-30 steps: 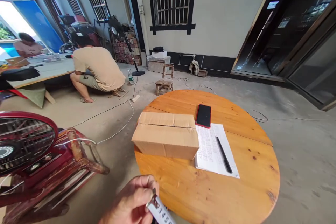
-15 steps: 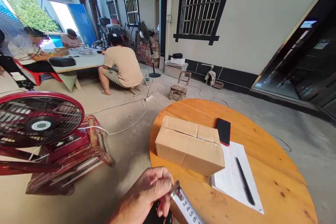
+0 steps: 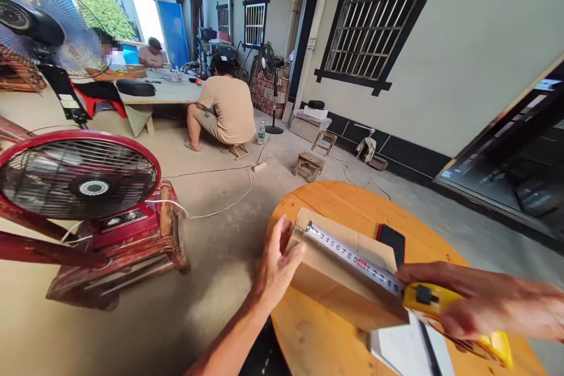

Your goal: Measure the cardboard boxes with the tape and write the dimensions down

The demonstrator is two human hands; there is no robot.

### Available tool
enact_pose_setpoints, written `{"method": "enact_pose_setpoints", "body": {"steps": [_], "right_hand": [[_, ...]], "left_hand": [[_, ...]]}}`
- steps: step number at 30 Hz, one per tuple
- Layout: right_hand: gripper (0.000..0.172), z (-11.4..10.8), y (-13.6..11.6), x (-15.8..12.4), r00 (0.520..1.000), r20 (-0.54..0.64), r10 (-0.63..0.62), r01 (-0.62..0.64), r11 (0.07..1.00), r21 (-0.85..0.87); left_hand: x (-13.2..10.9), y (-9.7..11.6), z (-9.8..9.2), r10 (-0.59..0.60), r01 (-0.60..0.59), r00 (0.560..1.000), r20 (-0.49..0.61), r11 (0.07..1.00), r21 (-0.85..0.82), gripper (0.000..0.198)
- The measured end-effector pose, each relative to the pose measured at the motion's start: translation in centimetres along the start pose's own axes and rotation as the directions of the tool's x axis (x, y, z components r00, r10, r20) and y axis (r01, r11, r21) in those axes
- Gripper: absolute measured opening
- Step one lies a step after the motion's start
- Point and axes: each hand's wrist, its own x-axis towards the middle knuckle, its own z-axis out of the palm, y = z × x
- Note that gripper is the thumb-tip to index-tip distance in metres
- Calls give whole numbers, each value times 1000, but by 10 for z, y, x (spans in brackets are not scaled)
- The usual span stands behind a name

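Observation:
On the round wooden table (image 3: 317, 320) rests a closed cardboard box (image 3: 335, 294). My left hand (image 3: 277, 261) grips the box's left end, thumb at the near top edge and fingers toward the far side. A tape measure's silver blade (image 3: 348, 255) lies extended along the top of the box, its metal hook near the left end, close to my left thumb. In my right hand (image 3: 484, 299), slightly blurred, is the yellow case of the tape measure (image 3: 429, 299), at the box's right end.
Behind the box is a phone (image 3: 392, 241); white papers (image 3: 392, 343) and a black pen (image 3: 429, 346) lie at its near right. A red fan (image 3: 94, 188) sits on a wooden chair at left. Further off, people (image 3: 229, 106) are around another table (image 3: 176, 91).
My left hand has moved from the tape's hook to the box's left end. The blade now lies across the box top, and my right hand has come into view with the case.

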Motion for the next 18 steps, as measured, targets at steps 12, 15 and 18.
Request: {"method": "enact_pose_setpoints", "body": {"steps": [12, 15, 18], "right_hand": [[52, -10, -49, 44, 971, 197, 138, -120, 987, -103], [57, -13, -38, 31, 969, 204, 141, -121, 987, -108], [49, -14, -25, 14, 989, 116, 92, -88, 995, -41]], "left_hand": [[-5, 2, 14, 157, -129, 975, -158, 976, 175, 31], [-6, 6, 15, 124, -84, 975, -185, 974, 210, 31], [-6, 8, 16, 110, -60, 971, -211, 971, 231, 32]]}}
